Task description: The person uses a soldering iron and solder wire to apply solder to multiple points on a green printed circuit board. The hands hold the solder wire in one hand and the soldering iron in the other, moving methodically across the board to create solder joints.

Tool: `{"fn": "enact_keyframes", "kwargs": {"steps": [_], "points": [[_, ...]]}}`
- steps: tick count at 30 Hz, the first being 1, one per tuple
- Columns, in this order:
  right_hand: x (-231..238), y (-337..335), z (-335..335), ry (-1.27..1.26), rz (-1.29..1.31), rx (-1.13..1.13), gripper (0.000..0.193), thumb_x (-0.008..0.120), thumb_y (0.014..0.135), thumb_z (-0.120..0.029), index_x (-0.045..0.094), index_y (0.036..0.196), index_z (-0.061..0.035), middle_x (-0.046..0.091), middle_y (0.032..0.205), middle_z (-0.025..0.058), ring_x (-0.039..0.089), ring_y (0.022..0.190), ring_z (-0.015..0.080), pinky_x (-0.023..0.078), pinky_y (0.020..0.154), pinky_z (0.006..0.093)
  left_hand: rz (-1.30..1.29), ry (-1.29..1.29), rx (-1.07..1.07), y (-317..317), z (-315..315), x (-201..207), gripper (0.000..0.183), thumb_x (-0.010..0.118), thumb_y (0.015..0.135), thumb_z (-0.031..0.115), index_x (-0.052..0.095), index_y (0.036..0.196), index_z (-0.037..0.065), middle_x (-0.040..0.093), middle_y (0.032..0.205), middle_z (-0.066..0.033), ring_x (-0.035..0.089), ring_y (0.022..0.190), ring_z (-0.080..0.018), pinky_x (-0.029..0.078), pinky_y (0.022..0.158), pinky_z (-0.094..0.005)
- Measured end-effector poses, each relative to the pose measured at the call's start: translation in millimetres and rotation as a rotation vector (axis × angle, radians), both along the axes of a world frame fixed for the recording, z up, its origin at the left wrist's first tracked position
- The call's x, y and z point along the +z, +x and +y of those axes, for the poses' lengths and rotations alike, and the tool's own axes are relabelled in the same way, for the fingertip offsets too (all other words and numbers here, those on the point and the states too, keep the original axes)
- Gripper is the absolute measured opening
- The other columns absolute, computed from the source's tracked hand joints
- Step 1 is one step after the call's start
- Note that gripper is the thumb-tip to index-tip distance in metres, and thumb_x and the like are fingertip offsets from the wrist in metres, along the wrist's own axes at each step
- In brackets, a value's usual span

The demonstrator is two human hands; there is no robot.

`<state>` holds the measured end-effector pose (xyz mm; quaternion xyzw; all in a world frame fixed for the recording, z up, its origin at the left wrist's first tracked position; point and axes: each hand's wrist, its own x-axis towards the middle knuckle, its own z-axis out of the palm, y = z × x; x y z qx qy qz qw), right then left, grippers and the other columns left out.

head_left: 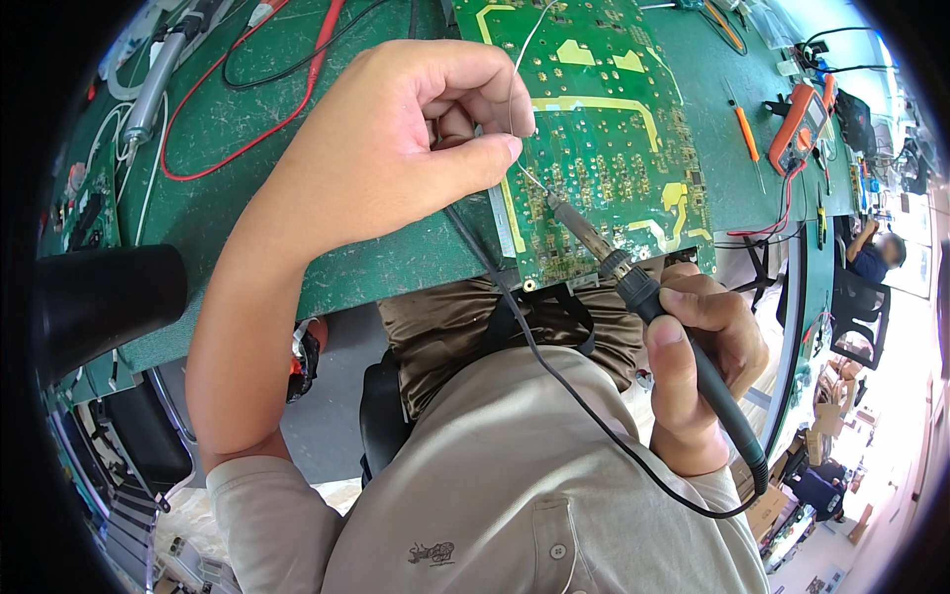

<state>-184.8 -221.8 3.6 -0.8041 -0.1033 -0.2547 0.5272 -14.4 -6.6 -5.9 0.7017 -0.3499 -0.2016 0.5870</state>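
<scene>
A large green circuit board with yellow-gold traces and many solder joints lies on the bench, reaching over its near edge. My right hand is wrapped round the dark handle of a soldering iron, whose tip meets the board near its middle left. Between thumb and forefinger, my left hand pinches a thin strand of solder wire. The wire's lower end comes down at the iron's tip, and its upper part curves up over the board. From the iron's rear, a black cord loops across my front onto the bench.
Right of the board lie an orange screwdriver and an orange multimeter with red leads. A red test lead and a grey tool lie at the far left. A black cylinder juts in from the left. Other people sit farther right.
</scene>
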Motion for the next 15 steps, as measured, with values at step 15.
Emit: {"fn": "enact_keyframes", "kwargs": {"steps": [15], "points": [[0.6, -4.1, 1.1, 0.022, 0.064, -0.019, 0.013, 0.066, 0.079, -0.001, 0.057, 0.084, 0.0072, 0.054, 0.062, 0.0089, 0.047, 0.054, 0.0133, 0.034, 0.051, 0.0266, 0.032, -0.096, 0.018, 6.5, 5.3, 3.6, 0.008, 0.065, 0.087, 0.002, 0.062, 0.094, -0.001, 0.063, 0.086, -0.0016, 0.059, 0.077, -0.004, 0.048, 0.067, -0.0186]]}}
